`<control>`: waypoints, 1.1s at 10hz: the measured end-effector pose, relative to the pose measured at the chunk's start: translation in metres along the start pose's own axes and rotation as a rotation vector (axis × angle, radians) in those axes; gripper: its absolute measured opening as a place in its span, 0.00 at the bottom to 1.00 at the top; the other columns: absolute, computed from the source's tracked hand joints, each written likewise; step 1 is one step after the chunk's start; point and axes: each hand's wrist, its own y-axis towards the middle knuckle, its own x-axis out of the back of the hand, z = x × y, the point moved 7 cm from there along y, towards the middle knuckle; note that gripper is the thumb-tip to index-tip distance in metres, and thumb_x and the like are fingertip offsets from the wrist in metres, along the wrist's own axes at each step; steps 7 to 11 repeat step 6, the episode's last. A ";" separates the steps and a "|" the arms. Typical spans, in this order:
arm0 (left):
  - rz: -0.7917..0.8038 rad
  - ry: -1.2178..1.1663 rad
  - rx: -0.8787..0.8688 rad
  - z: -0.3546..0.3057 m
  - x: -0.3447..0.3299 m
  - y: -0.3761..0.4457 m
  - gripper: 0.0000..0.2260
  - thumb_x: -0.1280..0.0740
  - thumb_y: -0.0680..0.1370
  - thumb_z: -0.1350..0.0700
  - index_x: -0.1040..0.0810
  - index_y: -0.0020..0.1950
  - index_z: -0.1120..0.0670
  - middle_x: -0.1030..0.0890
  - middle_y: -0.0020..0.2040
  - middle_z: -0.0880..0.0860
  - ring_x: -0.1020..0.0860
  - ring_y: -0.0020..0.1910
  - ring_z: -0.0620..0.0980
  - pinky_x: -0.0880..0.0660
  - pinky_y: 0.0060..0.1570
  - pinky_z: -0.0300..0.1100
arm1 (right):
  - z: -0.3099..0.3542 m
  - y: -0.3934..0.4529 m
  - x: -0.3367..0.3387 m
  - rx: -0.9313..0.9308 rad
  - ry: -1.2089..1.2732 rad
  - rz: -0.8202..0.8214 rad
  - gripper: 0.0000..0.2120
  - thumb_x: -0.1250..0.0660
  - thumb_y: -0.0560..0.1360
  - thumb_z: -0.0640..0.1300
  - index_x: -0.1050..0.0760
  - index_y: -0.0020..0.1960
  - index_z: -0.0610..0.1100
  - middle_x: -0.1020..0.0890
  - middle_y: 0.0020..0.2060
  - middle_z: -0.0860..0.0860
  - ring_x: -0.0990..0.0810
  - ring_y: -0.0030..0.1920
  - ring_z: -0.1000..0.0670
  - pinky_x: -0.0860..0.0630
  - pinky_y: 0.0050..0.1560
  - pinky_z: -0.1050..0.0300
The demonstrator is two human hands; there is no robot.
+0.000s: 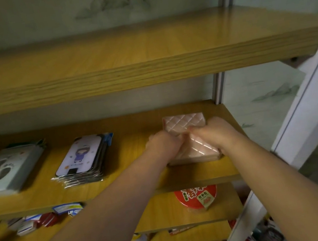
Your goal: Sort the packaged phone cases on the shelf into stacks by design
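Three stacks of packaged phone cases lie on the middle wooden shelf [130, 129]. At the right is a pink quilted stack [183, 124]. My left hand [163, 143] grips its left side and my right hand [216, 133] grips its right side, both with fingers curled over the top case. In the middle sits a stack topped by a case with a cartoon girl in purple [80, 155]. At the left is a pale grey-green stack with dark blotches [5, 168].
An upper shelf [144, 60] hangs close above the working shelf. Below, a red round tub [196, 197] and small packets [44, 218] sit on a lower shelf. A white frame [306, 109] and glass panel stand at the right.
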 end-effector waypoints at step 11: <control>-0.207 0.034 -0.290 0.025 0.039 -0.052 0.35 0.45 0.80 0.34 0.42 0.80 0.55 0.38 0.79 0.57 0.42 0.78 0.56 0.43 0.75 0.49 | 0.024 -0.039 0.010 0.275 -0.247 -0.342 0.29 0.37 0.75 0.62 0.28 0.68 0.44 0.26 0.64 0.43 0.27 0.64 0.40 0.28 0.60 0.45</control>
